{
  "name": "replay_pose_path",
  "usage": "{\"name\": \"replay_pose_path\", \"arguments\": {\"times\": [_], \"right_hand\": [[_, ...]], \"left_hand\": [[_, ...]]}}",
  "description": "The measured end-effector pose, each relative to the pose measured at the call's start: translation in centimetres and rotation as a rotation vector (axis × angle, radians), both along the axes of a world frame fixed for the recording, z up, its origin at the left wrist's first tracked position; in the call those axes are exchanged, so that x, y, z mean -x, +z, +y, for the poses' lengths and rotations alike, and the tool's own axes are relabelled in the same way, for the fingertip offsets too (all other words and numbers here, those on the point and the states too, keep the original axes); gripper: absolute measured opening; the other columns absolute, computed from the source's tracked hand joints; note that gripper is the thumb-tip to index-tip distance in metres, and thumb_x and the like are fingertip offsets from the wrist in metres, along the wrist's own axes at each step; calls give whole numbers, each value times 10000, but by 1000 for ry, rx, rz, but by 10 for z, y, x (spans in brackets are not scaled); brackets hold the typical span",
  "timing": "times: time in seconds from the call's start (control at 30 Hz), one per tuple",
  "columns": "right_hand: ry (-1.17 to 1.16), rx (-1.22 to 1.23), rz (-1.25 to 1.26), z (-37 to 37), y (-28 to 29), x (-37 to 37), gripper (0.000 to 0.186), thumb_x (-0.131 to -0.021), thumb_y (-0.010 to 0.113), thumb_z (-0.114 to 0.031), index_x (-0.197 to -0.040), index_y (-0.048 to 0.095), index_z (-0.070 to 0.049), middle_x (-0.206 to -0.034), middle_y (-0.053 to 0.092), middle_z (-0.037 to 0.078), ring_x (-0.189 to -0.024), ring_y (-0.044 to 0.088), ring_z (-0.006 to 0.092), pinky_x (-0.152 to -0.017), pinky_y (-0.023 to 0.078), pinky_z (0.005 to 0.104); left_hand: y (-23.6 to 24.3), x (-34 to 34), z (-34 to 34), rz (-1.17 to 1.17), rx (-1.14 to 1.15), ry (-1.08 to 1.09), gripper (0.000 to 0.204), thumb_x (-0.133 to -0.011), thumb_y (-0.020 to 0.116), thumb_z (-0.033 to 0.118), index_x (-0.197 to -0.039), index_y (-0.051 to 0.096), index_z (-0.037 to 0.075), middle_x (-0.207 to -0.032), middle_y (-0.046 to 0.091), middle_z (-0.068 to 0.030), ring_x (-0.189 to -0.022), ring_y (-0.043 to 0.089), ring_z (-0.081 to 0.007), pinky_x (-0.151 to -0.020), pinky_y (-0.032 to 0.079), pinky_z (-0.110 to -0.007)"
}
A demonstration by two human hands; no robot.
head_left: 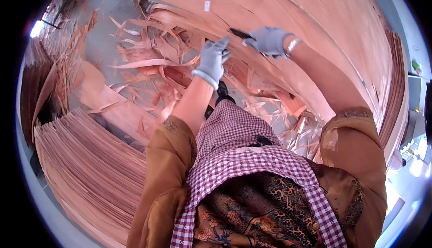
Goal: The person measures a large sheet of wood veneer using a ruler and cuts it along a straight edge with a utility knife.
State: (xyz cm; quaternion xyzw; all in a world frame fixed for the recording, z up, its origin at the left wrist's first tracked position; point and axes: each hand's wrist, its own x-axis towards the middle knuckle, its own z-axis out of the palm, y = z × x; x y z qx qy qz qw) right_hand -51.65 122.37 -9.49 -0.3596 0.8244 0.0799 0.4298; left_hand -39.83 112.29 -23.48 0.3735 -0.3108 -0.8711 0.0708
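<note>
A large, thin sheet of pinkish wood veneer (288, 36) spreads across the far side and right, small white labels on it. My right hand (270, 41), in a pale grey glove, grips a dark knife-like tool (240, 33) just above the sheet near its close edge. Its tip points left; the exact kind of blade is hard to make out. My left hand (211, 61), gloved too, is at the sheet's near edge, left of the tool. Its fingers are partly stretched and apart, with nothing visible between them.
Torn veneer strips (153, 61) litter the grey floor (101, 27) beyond and beside my left hand. A thick stack of veneer sheets (94, 158) stands at the lower left. More stacked sheets (396, 86) line the right edge. A checked apron (243, 158) covers my front.
</note>
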Motion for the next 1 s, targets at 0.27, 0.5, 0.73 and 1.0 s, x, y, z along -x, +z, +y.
{"name": "replay_pose_path", "arguments": {"times": [0.27,0.5,0.73,1.0], "right_hand": [[27,210,296,127,-28,-29,348,-948,368,-373,-1001,530,-69,-883,635,203,-826,610,376,-727,463,457],[-1,189,238,194,-26,-35,311,-912,423,-300,-1001,564,-37,-940,651,183,-892,626,351,-755,484,433],[115,318,206,239,-33,-30,302,-904,422,-295,-969,544,-27,-893,647,207,-845,627,374,-746,472,457],[-19,130,188,391,-10,-59,318,-918,414,-311,-970,561,-34,-893,653,201,-851,638,361,-754,487,451]], "left_hand": [[3,9,17,-26,177,186,179,-788,706,110,-874,549,118,-748,555,13,-576,472,-107,-683,471,-305],[-4,-19,128,171,-118,105,281,-827,663,266,-1017,522,114,-869,570,-4,-664,482,-114,-626,436,-262],[-3,-37,231,57,10,70,175,-885,574,188,-1032,559,93,-952,627,-61,-849,596,-197,-840,470,-371],[7,-32,297,20,-11,118,199,-896,575,295,-964,562,108,-899,608,-12,-829,582,-180,-759,480,-359]]}}
